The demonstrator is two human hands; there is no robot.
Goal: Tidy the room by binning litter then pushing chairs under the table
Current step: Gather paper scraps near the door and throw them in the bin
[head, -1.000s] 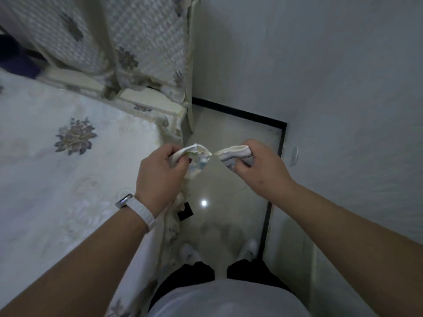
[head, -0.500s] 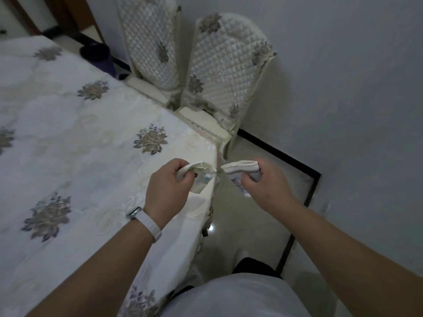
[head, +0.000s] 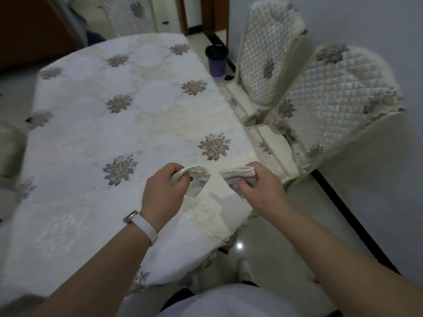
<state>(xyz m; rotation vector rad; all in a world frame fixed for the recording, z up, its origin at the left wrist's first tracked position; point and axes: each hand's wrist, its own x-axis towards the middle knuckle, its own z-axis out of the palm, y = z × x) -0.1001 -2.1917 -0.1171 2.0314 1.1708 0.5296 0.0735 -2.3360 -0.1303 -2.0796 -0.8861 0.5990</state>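
My left hand (head: 163,189) grips a crumpled paper cup (head: 198,182) with a faint printed pattern. A second crumpled paper cup (head: 238,176) is held in my right hand (head: 258,186). Both hands hover side by side over the near right corner of the table (head: 114,133), which is draped in a white cloth with floral patches. A dark purple bin (head: 217,61) with a black liner stands on the floor past the table's far right edge. Two chairs with quilted covers, the nearer chair (head: 332,97) and the farther chair (head: 265,56), stand along the table's right side.
A white wall (head: 377,191) with a black skirting line runs close on the right, leaving a narrow strip of tiled floor (head: 274,236). Another chair's edge (head: 9,152) shows at the far left. Wooden doors and cabinets stand at the back.
My view has swung up and left from the floor gap to the whole table, the chairs and the bin. Both hands keep holding their crumpled cups in the same pose.
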